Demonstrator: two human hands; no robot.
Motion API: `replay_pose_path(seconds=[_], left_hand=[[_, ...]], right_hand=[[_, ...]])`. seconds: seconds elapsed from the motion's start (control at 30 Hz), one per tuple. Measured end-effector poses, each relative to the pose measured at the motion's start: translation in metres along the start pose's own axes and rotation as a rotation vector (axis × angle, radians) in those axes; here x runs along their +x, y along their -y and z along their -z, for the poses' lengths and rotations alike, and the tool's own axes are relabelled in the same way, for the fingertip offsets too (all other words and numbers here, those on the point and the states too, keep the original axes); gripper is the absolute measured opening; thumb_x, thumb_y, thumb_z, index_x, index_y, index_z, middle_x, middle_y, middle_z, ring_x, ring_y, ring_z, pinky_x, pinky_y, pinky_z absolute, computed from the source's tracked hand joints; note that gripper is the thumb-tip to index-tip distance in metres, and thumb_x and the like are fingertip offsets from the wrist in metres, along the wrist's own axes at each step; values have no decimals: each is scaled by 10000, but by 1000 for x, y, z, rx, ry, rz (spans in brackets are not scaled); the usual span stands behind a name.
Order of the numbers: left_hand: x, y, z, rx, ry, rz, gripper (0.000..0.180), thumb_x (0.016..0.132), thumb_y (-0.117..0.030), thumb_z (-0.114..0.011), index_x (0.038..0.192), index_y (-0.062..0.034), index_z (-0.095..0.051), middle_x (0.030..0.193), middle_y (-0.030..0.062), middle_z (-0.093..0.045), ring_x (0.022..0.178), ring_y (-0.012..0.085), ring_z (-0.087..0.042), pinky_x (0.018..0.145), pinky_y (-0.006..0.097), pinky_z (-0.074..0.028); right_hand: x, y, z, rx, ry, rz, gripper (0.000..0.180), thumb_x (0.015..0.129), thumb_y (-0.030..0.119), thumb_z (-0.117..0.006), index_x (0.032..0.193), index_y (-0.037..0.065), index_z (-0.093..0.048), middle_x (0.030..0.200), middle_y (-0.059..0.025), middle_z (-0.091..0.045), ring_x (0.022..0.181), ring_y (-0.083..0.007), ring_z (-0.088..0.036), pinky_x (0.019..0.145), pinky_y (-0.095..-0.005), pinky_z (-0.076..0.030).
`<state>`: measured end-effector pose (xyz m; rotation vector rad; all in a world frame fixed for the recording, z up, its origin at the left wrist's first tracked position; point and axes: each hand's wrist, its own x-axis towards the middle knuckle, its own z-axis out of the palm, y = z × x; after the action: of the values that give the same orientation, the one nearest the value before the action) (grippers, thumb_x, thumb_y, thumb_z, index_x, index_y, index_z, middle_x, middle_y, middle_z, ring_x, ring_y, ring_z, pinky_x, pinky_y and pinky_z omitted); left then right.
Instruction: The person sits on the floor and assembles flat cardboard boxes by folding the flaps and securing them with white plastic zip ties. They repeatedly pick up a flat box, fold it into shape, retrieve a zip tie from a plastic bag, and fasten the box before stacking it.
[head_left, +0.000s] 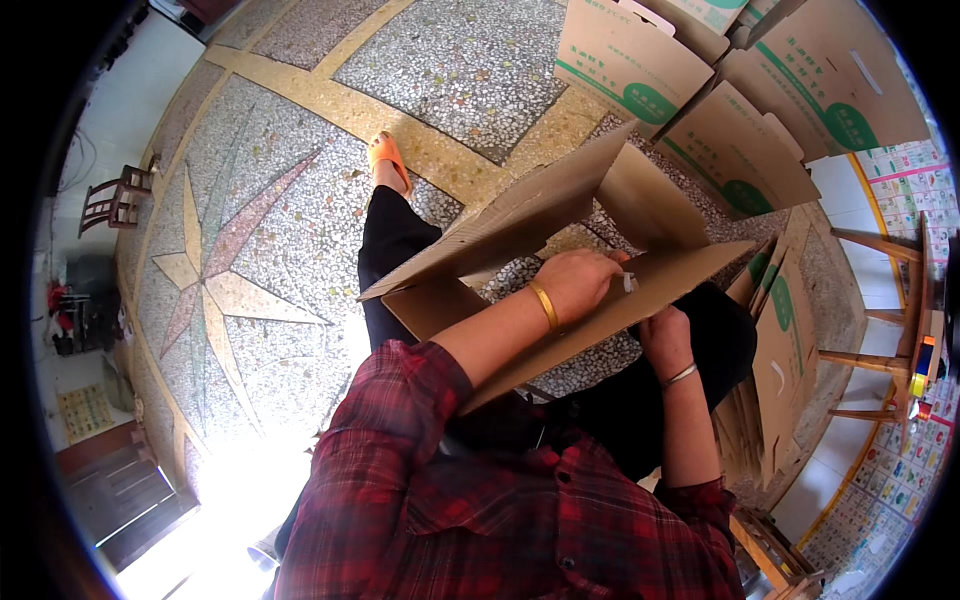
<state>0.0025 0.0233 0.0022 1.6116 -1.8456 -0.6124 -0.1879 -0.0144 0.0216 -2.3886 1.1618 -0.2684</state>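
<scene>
An unfolded brown cardboard box (640,195) stands open between my knees, with the floor showing through it. My left hand (580,285), wearing a gold bracelet, reaches inside over the near wall. Its fingers are bent together at a small translucent white plastic piece (629,283) on that wall's inner face. On the outer side of the same near panel (560,335), my right hand (667,342) is closed, with a silver bangle at the wrist. The panel's edge hides its fingertips, so what they pinch does not show.
Several printed boxes with green marks (745,145) stand at the far right. Flat folded cartons (775,350) lean beside my right knee. A wooden stool (895,340) is by the right wall, and a small wooden chair (117,200) stands far left on the patterned stone floor (260,250).
</scene>
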Motion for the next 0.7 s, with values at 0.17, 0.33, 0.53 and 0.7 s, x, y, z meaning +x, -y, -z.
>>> replay_pose_path(seconds=[0.17, 0.33, 0.53, 0.7], left_hand=[[1, -5, 0, 97, 57, -44, 182, 759, -129, -536, 911, -108, -634, 857, 88, -629, 837, 274, -590, 764, 380, -472], [-5, -11, -2, 135, 89, -116, 159, 738, -138, -531, 862, -86, -616, 821, 94, -625, 823, 282, -591, 753, 385, -471], [-5, -13, -4, 157, 278, -142, 159, 739, -148, -527, 858, -79, -608, 792, 99, -624, 803, 297, -597, 737, 402, -473], [-3, -13, 1, 53, 324, -115, 174, 787, -171, -513, 897, -95, -625, 812, 128, -623, 792, 323, -590, 727, 416, -469]], right_hand=[[-1, -6, -4, -58, -61, 106, 135, 798, 148, -560, 865, 31, -569, 649, -178, -586, 601, -349, -585, 519, -433, -468], [-9, 0, -11, -98, -52, 60, 104, 753, 139, -581, 760, 36, -599, 660, -171, -592, 607, -343, -588, 531, -429, -474], [-13, 10, -26, -114, -63, -34, 115, 753, 143, -565, 704, 47, -605, 662, -160, -596, 595, -342, -591, 526, -418, -479], [-12, 7, -25, -165, -31, 3, 144, 786, 165, -535, 732, 46, -597, 645, -165, -594, 594, -336, -598, 516, -434, -480]])
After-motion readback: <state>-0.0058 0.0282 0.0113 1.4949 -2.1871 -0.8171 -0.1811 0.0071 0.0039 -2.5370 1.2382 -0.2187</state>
